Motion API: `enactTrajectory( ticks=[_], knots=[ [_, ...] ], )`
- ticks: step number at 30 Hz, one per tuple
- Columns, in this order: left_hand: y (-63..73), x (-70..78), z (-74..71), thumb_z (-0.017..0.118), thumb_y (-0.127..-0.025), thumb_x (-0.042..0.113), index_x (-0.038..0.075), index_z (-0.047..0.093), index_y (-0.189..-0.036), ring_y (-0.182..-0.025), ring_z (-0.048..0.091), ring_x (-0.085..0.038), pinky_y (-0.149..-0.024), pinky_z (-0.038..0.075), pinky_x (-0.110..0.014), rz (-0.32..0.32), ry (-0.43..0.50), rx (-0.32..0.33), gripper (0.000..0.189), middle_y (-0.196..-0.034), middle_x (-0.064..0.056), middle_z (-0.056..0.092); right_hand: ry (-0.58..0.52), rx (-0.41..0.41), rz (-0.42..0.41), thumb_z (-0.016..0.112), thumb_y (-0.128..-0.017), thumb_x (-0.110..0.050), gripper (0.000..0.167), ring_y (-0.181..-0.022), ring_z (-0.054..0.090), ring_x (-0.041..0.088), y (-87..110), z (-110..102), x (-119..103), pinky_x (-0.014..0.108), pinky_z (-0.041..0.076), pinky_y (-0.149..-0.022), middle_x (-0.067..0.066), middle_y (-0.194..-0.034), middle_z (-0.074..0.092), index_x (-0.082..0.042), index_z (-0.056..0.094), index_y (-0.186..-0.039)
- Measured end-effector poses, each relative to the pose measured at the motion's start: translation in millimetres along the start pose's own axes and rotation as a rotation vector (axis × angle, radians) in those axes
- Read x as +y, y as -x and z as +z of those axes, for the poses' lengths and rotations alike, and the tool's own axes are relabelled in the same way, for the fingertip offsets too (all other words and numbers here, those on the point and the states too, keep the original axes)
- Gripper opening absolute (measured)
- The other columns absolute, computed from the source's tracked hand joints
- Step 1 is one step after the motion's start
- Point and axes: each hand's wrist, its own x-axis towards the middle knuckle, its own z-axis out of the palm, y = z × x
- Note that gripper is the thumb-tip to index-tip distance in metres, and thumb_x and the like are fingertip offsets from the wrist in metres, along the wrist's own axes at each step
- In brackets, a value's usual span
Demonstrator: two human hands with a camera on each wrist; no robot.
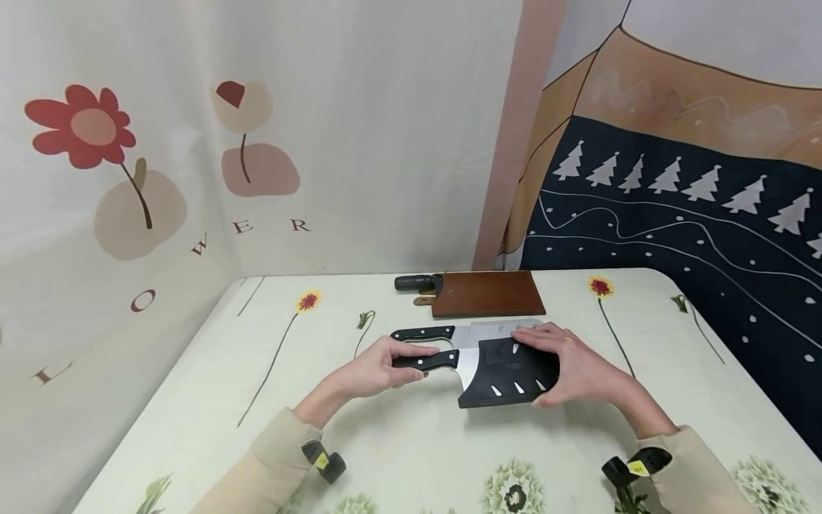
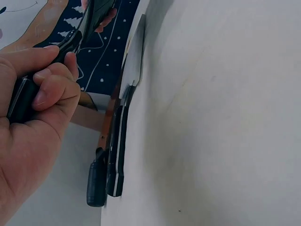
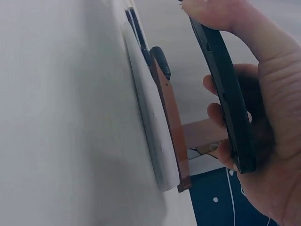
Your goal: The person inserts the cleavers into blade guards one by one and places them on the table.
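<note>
My left hand (image 1: 372, 370) grips the black riveted handle of a cleaver (image 1: 470, 364), its fingers curled round it in the left wrist view. Over most of the blade sits a black blade guard (image 1: 510, 382) with several small slots; a strip of bare steel shows near the handle. My right hand (image 1: 581, 365) holds the guard by its right end, thumb at the lower edge and fingers across the top. In the right wrist view the guard (image 3: 228, 96) is edge-on, raised off the table. Just behind lies a second knife (image 1: 424, 333) with a black handle and broad bare blade, partly hidden.
Farther back, a third knife with a black handle (image 1: 414, 283) lies in a brown sheath (image 1: 491, 294). The table (image 1: 398, 435) has a pale flower-printed cover. A white curtain (image 1: 385, 143) hangs behind it and a dark tree-printed cloth (image 1: 674, 235) at the right.
</note>
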Motion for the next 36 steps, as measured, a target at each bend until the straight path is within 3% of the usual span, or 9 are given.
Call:
enactTrajectory(
  ticks=[15, 22, 27, 31, 33, 36],
  knots=[
    [1.1, -4.1, 2.8, 0.068, -0.094, 0.000, -0.001, 0.065, -0.136, -0.051, 0.033, -0.008, -0.047, 0.025, -0.021, -0.020, 0.016, -0.026, 0.042, -0.065, 0.004, 0.052, -0.011, -0.022, 0.015, 0.097, -0.052, -0.037, 0.101, -0.129, 0.049, 0.040, 5.7, 5.5, 0.3, 0.062, 0.040, -0.099, 0.014, -0.140, 0.061, -0.007, 0.061, -0.142],
    [3.7, -13.4, 4.3, 0.070, -0.093, 0.000, 0.001, 0.064, -0.137, -0.052, 0.035, -0.008, -0.049, 0.030, -0.020, -0.046, 0.042, -0.050, 0.044, -0.078, -0.004, 0.065, -0.020, -0.053, 0.029, 0.098, -0.055, -0.039, 0.100, -0.124, 0.050, 0.032, 10.9, 14.1, 1.2, 0.058, 0.045, -0.094, 0.009, -0.139, 0.062, -0.009, 0.061, -0.143],
    [5.1, -20.4, 4.5, 0.071, -0.094, 0.002, 0.002, 0.064, -0.139, -0.053, 0.039, -0.007, -0.051, 0.033, -0.019, -0.045, 0.009, -0.078, 0.045, -0.084, -0.003, 0.069, -0.019, -0.069, 0.056, 0.097, -0.055, -0.039, 0.100, -0.123, 0.049, 0.031, 15.8, 18.6, -0.5, 0.058, 0.045, -0.094, 0.008, -0.140, 0.061, -0.010, 0.060, -0.143],
    [6.7, -22.4, 3.4, 0.073, -0.093, 0.004, 0.003, 0.063, -0.140, -0.059, 0.044, -0.005, -0.055, 0.037, -0.018, -0.034, -0.054, -0.097, 0.048, -0.101, -0.005, 0.074, -0.008, -0.080, 0.065, 0.096, -0.055, -0.041, 0.100, -0.122, 0.050, 0.029, 19.4, 21.2, -2.3, 0.057, 0.045, -0.093, 0.008, -0.140, 0.061, -0.010, 0.060, -0.143],
    [8.1, -23.7, 2.5, 0.073, -0.093, 0.005, 0.003, 0.063, -0.140, -0.074, 0.054, -0.001, -0.066, 0.044, -0.018, -0.013, -0.108, -0.104, 0.048, -0.118, -0.007, 0.073, -0.001, -0.086, 0.064, 0.096, -0.056, -0.043, 0.100, -0.122, 0.050, 0.031, 21.4, 22.0, -3.0, 0.057, 0.044, -0.094, 0.009, -0.140, 0.061, -0.009, 0.060, -0.143],
    [11.7, -26.6, 0.2, 0.073, -0.092, 0.005, 0.002, 0.062, -0.140, -0.091, 0.058, 0.000, -0.080, 0.048, -0.019, -0.002, -0.161, -0.107, 0.050, -0.136, -0.011, 0.065, 0.006, -0.098, 0.069, 0.095, -0.057, -0.046, 0.100, -0.124, 0.050, 0.034, 24.4, 23.0, -3.1, 0.059, 0.043, -0.095, 0.011, -0.141, 0.060, -0.008, 0.060, -0.143]
  ],
)
